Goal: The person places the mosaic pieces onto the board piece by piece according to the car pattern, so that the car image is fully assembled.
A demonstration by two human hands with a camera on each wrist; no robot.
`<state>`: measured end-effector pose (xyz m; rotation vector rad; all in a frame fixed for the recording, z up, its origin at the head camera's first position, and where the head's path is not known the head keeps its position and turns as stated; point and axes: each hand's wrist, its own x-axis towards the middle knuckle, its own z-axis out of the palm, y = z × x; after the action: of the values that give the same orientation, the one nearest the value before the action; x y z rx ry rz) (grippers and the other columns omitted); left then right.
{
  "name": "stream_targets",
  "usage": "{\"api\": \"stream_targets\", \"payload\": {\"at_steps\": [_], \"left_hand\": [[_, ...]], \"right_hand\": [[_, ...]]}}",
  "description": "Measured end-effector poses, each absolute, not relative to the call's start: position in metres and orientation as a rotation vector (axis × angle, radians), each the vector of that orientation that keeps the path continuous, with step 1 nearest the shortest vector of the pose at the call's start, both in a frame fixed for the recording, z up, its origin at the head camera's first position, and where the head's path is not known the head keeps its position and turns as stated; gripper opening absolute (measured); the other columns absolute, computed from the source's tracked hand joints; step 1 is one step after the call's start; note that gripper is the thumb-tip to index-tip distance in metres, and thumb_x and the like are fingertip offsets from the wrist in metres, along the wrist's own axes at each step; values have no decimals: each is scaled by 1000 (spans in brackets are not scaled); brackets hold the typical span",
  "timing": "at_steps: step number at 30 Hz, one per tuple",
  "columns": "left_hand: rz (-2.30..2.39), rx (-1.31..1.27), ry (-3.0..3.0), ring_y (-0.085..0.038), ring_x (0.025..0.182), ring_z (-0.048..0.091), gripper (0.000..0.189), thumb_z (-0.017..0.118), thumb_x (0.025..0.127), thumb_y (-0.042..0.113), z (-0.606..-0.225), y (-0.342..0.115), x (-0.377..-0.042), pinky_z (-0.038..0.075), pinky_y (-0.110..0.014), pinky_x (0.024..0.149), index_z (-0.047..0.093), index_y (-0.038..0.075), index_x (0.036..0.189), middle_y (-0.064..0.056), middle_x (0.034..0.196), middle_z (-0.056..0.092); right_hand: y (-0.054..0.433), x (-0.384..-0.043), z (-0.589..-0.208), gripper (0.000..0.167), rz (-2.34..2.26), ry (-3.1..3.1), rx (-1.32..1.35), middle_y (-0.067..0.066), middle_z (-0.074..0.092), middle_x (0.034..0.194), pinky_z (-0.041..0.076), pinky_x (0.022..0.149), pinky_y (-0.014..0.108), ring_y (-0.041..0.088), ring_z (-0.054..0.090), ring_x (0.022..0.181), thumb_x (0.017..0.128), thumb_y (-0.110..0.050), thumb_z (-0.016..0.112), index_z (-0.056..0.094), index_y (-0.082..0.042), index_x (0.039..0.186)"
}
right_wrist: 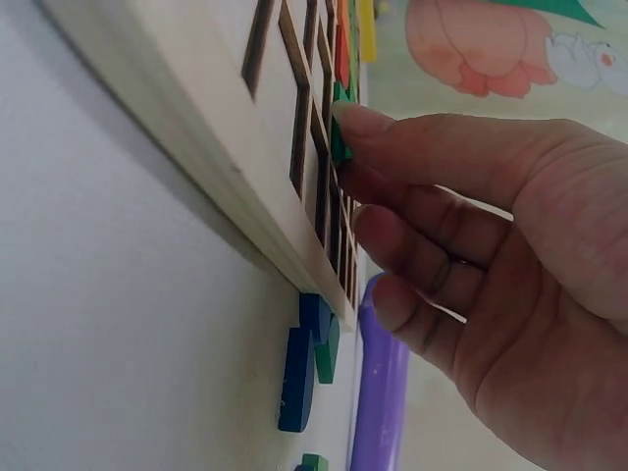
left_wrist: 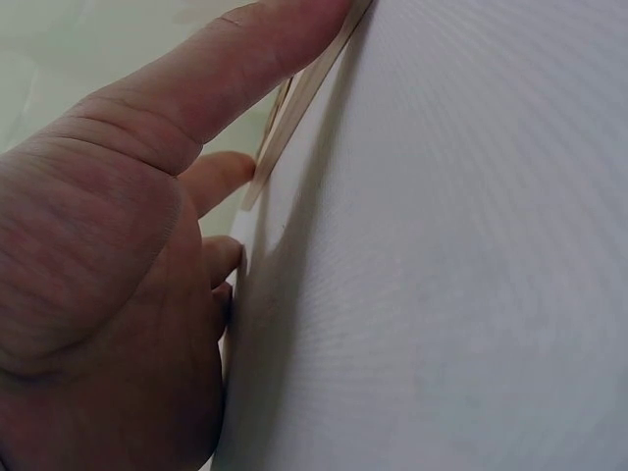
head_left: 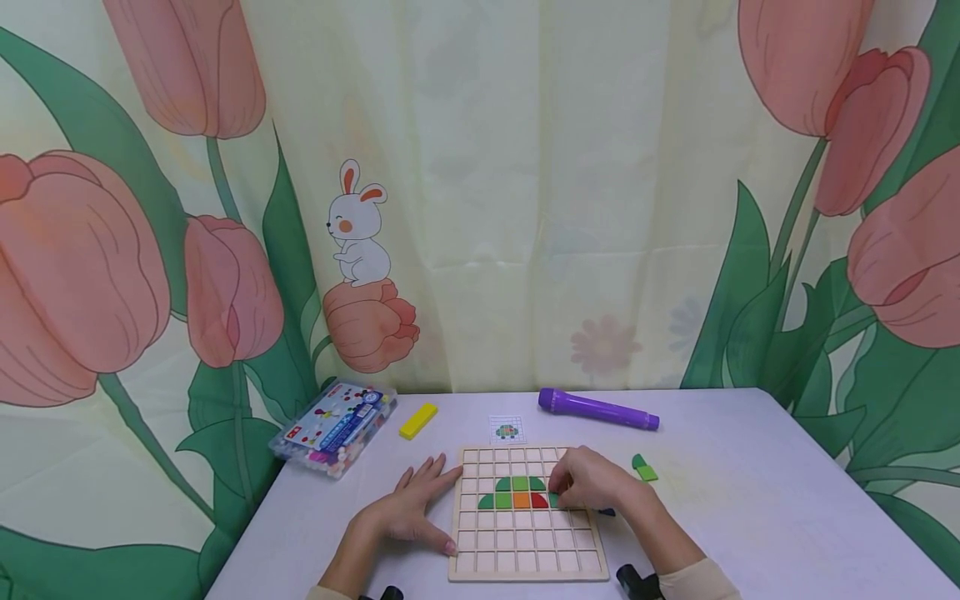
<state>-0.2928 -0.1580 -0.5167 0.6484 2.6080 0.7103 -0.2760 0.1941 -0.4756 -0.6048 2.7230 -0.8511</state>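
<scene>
A wooden grid board (head_left: 528, 562) lies on the table. Green, orange and red tiles form two rows in its upper cells, with the orange tile (head_left: 521, 500) in the lower row. My left hand (head_left: 414, 507) is spread beside the board, its thumb and forefinger touching the left edge; in the left wrist view the thumb (left_wrist: 245, 69) lies along the wooden rim. Over the right end of the tile rows, my right hand (head_left: 592, 479) pinches a dark green tile (right_wrist: 340, 128) by thumb and forefinger, low at the grid. Part of that tile is hidden behind the thumb.
A small pattern card (head_left: 507, 429) lies behind the board. Farther back are a purple flashlight-shaped stick (head_left: 600, 408), a yellow block (head_left: 417, 421) and a clear case (head_left: 333, 427) of colourful pieces. Loose green tiles (head_left: 647, 472) and blue tiles (right_wrist: 296, 378) lie right of the board.
</scene>
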Motion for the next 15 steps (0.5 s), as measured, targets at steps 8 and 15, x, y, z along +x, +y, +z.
{"api": "stream_targets", "payload": {"at_steps": [8,15], "left_hand": [[703,636,2603,-39,163,3,116,88,66,67,-518,-158,-293,-1,-68,127,33,36,163,-13,176,13],[706,641,2599,-39,163,3,116,89,66,67,-518,-158,-295,-1,-69,127,33,36,163,-13,176,13]], "right_hand": [[202,-276,-468,23,-975,2825,-562,-8,71,91,50,69,27,16,57,82,90,-16,82,80,-11,112],[215,-275,-457,26,-1078,2936,-561,4,74,108,49,65,23,14,57,87,93,-19,79,77,-13,118]]}}
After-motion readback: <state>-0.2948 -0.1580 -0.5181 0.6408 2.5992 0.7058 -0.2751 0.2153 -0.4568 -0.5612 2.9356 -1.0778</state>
